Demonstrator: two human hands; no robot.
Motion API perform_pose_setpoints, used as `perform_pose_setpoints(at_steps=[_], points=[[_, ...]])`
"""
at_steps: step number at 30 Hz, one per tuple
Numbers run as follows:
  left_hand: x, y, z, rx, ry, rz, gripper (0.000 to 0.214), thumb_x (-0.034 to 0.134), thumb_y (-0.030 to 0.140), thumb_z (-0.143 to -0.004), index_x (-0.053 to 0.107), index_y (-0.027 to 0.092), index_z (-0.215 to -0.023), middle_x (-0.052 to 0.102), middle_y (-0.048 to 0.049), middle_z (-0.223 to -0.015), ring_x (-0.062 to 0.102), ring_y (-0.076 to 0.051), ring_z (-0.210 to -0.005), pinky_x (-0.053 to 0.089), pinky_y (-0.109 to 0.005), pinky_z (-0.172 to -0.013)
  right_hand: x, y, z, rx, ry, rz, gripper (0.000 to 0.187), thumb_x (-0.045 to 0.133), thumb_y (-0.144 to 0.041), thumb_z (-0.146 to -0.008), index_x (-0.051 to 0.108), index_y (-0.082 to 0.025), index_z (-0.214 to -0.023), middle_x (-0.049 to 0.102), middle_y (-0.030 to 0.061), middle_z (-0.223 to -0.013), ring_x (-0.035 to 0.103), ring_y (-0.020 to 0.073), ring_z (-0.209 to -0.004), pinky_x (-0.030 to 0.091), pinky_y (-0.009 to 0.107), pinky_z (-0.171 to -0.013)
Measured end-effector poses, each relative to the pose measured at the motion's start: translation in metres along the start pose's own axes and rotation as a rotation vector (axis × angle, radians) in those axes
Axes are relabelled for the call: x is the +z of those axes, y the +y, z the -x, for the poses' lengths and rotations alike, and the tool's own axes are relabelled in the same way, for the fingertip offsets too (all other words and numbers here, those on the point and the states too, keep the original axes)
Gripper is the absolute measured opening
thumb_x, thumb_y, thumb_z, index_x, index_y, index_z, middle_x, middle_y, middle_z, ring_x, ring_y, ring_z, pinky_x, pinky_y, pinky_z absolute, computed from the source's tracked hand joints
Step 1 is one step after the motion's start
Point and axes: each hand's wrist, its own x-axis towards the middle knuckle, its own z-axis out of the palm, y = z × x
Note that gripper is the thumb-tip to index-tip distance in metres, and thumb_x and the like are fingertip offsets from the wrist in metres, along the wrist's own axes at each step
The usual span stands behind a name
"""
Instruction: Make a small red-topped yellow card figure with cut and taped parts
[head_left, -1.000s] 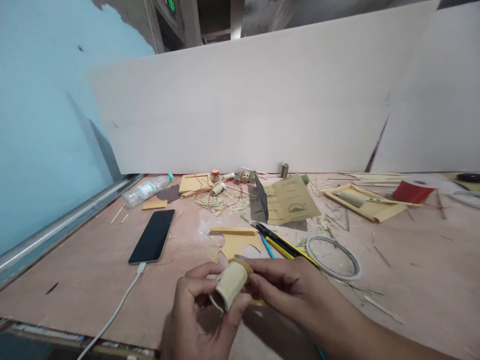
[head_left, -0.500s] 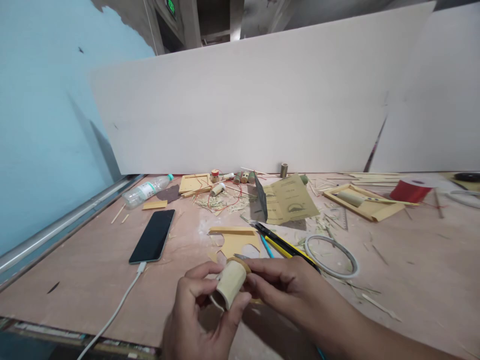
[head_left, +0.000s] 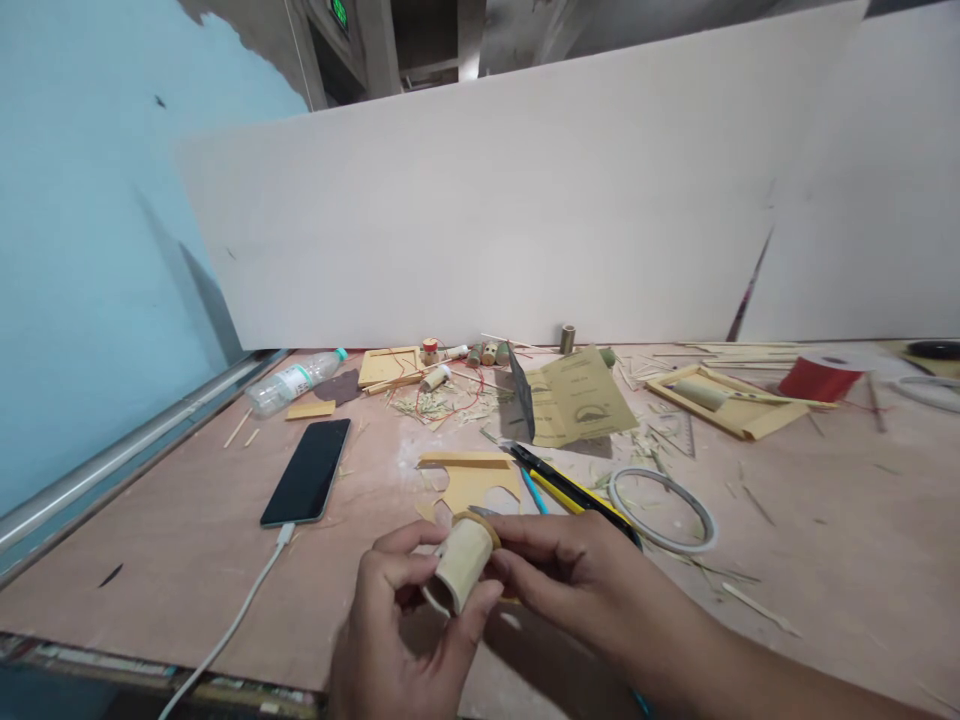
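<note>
My left hand holds a short pale bamboo tube between thumb and fingers, its open end tilted down toward me. A tan paper piece lies against the tube's far end and juts slightly past the rim. Pinched in my right hand is a small grey pointed blade, its tip at the paper's edge; the rest of it is hidden by the fingers. Just beyond the tube lies a cut tan paper sheet with rounded cut-outs. A black and yellow utility knife rests past my right hand.
A phone with a white cable lies at left, near a plastic bottle. Folded sandpaper stands mid-table, and a tape roll lies at right. Shavings, sticks and a paper tray are farther back. A white board closes off the rear.
Almost nothing differs. Both hands keep their hold on the tube and blade, and the view has shifted very slightly.
</note>
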Motion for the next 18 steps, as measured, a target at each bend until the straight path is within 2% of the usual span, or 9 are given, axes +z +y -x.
perform_pose_setpoints(at_steps=[4, 8, 13, 16, 18], points=[[0.0001, -0.0012, 0.0000, -0.029, 0.015, 0.019, 0.040, 0.079, 0.059, -0.090, 0.058, 0.026, -0.097, 0.079, -0.0053, -0.112, 0.080, -0.022, -0.099, 0.067, -0.029, -0.076, 0.0020, -0.0003, 0.0007, 0.015, -0.010, -0.105, 0.026, 0.066, -0.037, -0.100, 0.084, -0.020, -0.110, 0.080, 0.0041, -0.096, 0.072, 0.0267, -0.099, 0.056, 0.030, -0.086], [-0.0008, -0.0030, 0.0000, -0.068, 0.009, 0.038, 0.046, 0.082, 0.065, -0.084, 0.062, 0.026, -0.097, 0.080, -0.0054, -0.112, 0.081, -0.023, -0.099, 0.066, -0.026, -0.076, 0.0019, 0.0019, 0.0025, 0.028, -0.051, -0.235, 0.029, 0.070, -0.041, -0.100, 0.083, -0.021, -0.117, 0.080, 0.0051, -0.104, 0.070, 0.0253, -0.101, 0.055, 0.030, -0.086], [-0.0041, -0.0027, 0.0020, -0.149, -0.020, -0.026, 0.045, 0.080, 0.066, -0.085, 0.068, 0.028, -0.108, 0.082, -0.0050, -0.120, 0.081, -0.024, -0.105, 0.067, -0.029, -0.086, -0.0016, 0.0013, 0.0028, 0.086, -0.054, -0.300, 0.040, 0.073, -0.052, -0.098, 0.085, -0.018, -0.115, 0.078, 0.0037, -0.090, 0.065, 0.0165, -0.078, 0.051, 0.024, -0.073], [-0.0067, 0.0018, 0.0018, -0.207, -0.069, -0.122, 0.040, 0.075, 0.059, -0.092, 0.072, 0.030, -0.119, 0.083, -0.0043, -0.121, 0.083, -0.025, -0.099, 0.068, -0.028, -0.076, -0.0042, -0.0002, 0.0005, 0.156, -0.038, -0.329, 0.044, 0.076, -0.056, -0.094, 0.086, -0.017, -0.112, 0.081, 0.0061, -0.090, 0.070, 0.0179, -0.080, 0.054, 0.026, -0.076], [-0.0078, 0.0063, 0.0007, -0.185, -0.078, -0.201, 0.036, 0.070, 0.052, -0.098, 0.072, 0.033, -0.128, 0.084, -0.0029, -0.118, 0.084, -0.025, -0.095, 0.068, -0.027, -0.070, -0.0058, -0.0001, -0.0012, 0.198, -0.044, -0.386, 0.044, 0.079, -0.055, -0.091, 0.086, -0.016, -0.110, 0.082, 0.0073, -0.090, 0.073, 0.0190, -0.082, 0.057, 0.028, -0.079]])
